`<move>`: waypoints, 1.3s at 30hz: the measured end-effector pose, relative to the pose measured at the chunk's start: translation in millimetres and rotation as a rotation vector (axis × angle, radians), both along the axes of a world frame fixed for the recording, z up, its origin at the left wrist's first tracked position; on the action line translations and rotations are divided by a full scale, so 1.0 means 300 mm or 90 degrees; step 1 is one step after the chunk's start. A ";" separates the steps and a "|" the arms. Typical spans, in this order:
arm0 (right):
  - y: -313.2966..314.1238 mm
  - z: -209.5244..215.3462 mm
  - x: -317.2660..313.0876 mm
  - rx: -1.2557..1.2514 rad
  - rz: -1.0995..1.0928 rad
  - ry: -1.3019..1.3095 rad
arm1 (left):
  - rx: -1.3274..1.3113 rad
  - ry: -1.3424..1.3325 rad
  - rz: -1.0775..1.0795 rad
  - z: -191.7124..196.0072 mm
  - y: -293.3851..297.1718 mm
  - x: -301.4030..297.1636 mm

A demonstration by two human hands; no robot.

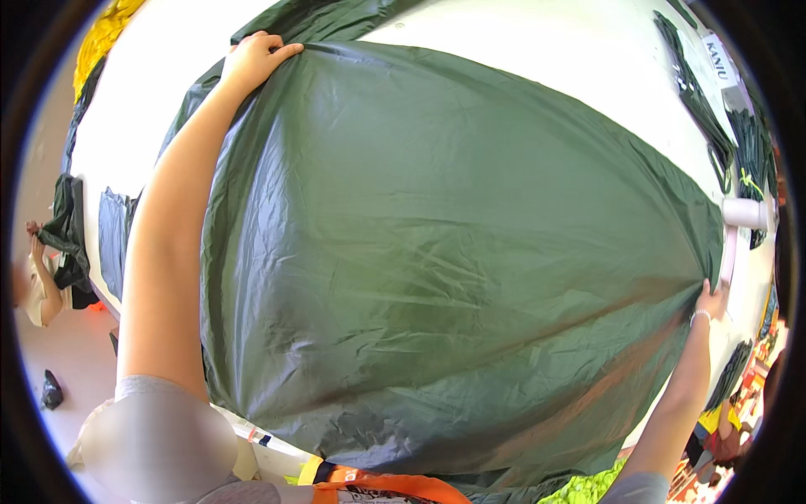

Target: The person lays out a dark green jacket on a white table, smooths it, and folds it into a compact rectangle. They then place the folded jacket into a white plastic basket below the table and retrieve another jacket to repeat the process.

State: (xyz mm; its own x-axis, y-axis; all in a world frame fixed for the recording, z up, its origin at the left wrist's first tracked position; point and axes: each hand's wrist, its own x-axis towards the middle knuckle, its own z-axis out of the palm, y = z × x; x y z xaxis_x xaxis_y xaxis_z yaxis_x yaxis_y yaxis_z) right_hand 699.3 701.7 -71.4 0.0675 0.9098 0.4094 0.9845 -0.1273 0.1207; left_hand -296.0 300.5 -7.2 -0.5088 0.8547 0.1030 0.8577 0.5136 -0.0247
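Observation:
A large sheet of thin, shiny dark green fabric (470, 227) stretches across the white table (537, 50), wrinkled through the middle and lower part. At the far left, my left hand (260, 60) is closed on its edge, the thumb lying along the top. Over on the right side, my right hand (712, 301) pinches the opposite edge, where creases gather toward the fingers. A pale bracelet (699, 316) circles the right wrist. Both arms are spread wide. The sheet's near edge hangs toward my body, and more dark green fabric (319, 21) lies beyond my left hand.
On the right are a white cylinder (745, 214), dark strips (693, 92) and a tied dark bundle (750, 143). Folded dark fabric (113, 239) lies at the left. Another person (46, 286) handles dark fabric beyond it. An orange strap (403, 485) shows at the near edge.

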 end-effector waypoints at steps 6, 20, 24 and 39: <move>-0.241 0.052 -0.441 0.013 0.113 0.028 | 0.338 0.148 -0.155 0.029 -0.059 0.205; -1.109 0.291 -1.161 -0.303 0.537 0.063 | 0.096 -0.065 -0.118 0.041 -0.581 0.857; -1.655 0.292 -0.948 -0.478 0.724 0.179 | 0.004 -0.101 -0.065 0.068 -0.931 1.197; -1.876 0.367 -0.108 -0.487 0.724 0.146 | -0.027 -0.022 0.195 -0.070 -1.491 1.585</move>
